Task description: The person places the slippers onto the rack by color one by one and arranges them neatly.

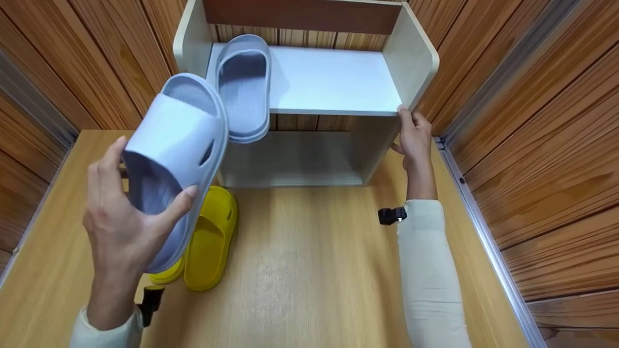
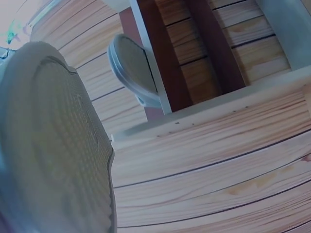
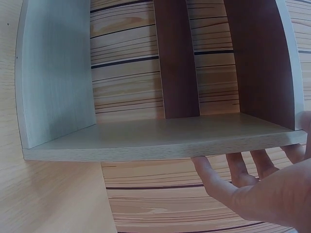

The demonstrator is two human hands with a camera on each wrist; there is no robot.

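Observation:
My left hand holds a pale grey-blue slide slipper by its sides, thumb on the near edge and fingers across on the far one. It is raised in front of the left end of a small shelf unit, toe pointing up. Its textured sole fills the left of the left wrist view. A matching slipper lies on the white upper shelf at the left, heel toward me. With thumb at the front corner and fingers along the outer side panel, my right hand grips the unit's right edge.
A pair of yellow slippers sits on the wooden surface below the raised slipper, which partly hides one of them. Under the upper shelf is a lower compartment. Wood-plank walls stand behind and on both sides.

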